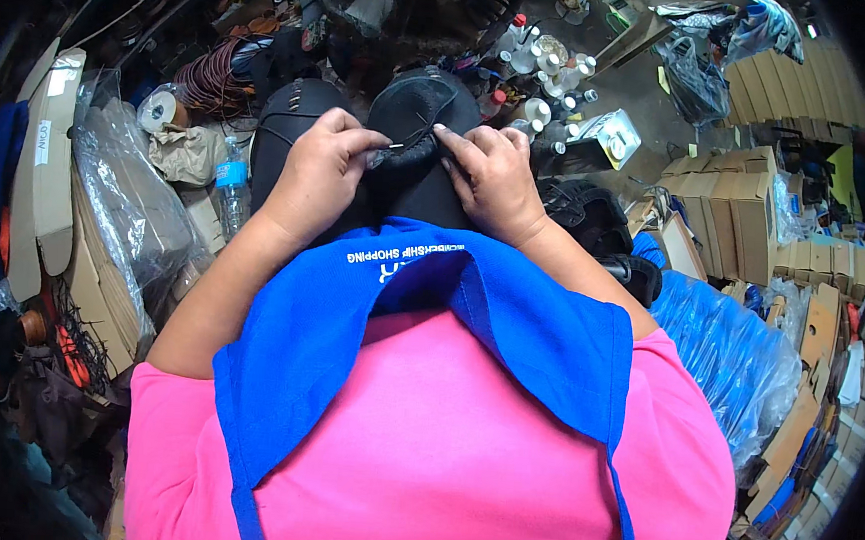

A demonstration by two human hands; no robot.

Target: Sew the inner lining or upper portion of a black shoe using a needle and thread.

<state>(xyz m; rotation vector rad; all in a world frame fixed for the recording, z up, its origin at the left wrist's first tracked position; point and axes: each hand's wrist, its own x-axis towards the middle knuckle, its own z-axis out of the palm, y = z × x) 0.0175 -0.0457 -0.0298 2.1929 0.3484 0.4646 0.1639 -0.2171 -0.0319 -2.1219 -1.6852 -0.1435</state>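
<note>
A black shoe (pixel 411 108) rests on my lap above a blue apron (pixel 450 311). My left hand (pixel 322 162) pinches a thin needle (pixel 393 147) against the shoe's edge. On the other side, my right hand (pixel 489 174) presses its fingers onto the same edge, gripping the shoe. A second black shoe piece (pixel 288 119) lies under my left hand. A thin thread runs across the shoe's opening.
A plastic water bottle (pixel 230 191) stands at left beside clear plastic wrap (pixel 122 198) and flat cardboard (pixel 49 163). Small white bottles (pixel 542 72) crowd ahead. A blue plastic bag (pixel 727 361) and stacked cardboard boxes (pixel 728 205) fill the right. Coiled cord (pixel 210 79) lies far left.
</note>
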